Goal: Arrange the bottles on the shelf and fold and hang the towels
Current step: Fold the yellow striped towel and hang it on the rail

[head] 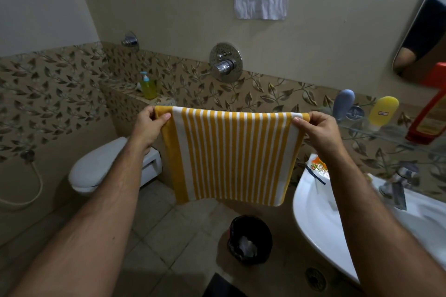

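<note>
Single head view; looks forward and down, close over forearms.

Open air fills the middle of the frame above the yellow-striped towel, up to the shower valve. At right, the glass shelf carries a blue bottle, yellow bottle and red bottle, with the washbasin crowding below. At lower left, the toilet blocks the floor.
</note>
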A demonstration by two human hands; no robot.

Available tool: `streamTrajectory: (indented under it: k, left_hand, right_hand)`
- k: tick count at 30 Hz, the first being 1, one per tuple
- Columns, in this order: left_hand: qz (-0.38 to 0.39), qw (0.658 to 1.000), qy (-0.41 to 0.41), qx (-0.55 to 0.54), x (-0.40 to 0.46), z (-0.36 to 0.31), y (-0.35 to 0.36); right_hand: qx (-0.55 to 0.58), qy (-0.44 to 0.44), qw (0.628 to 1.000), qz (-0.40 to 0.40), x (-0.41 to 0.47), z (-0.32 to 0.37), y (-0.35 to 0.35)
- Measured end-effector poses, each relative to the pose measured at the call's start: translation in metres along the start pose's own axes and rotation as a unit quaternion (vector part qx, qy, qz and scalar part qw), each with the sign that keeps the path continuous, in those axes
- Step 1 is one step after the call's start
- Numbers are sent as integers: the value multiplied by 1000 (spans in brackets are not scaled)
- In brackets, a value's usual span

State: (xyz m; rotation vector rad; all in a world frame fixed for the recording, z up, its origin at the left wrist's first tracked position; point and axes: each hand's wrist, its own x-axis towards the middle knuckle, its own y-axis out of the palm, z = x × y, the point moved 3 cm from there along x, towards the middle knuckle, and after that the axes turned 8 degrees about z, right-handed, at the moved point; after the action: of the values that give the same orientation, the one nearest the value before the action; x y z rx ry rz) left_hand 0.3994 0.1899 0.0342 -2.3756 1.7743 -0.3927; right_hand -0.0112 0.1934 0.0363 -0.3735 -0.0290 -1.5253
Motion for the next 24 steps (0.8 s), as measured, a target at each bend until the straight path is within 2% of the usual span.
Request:
streamTrajectory:
  k: [5, 8, 13, 15, 16, 19, 21, 24]
  left_hand:
    - [-4, 998, 29, -62, -4, -7, 9]
    - [0, 997, 59, -55, -7, -16, 15]
    - [-45, 990, 98, -91, -7, -42, 26]
    - [-77, 983, 100, -133, -6, -61, 31]
    - [-91, 980, 96, -151, -5, -70, 34]
    - [-92, 981, 51, -166, 1, -79, 41]
    - [-74, 985, 12, -154, 5, -69, 42]
    - [-66, 991, -40, -112, 6, -53, 32]
  right_hand:
    - [20, -20, 999, -27, 3, 10, -2]
    - [35, -31, 998, -39, 8, 16, -8]
    - [184, -32, 981, -59, 32, 44, -22]
    - [239, -47, 970, -5, 43, 61, -35]
    - [246, -32, 967, 61, 46, 65, -38]
    - [171, 104, 948, 249, 25, 30, -20]
    - [131, 169, 944, 251, 15, 0, -3]
    - [175, 190, 946, 194, 17, -10, 2]
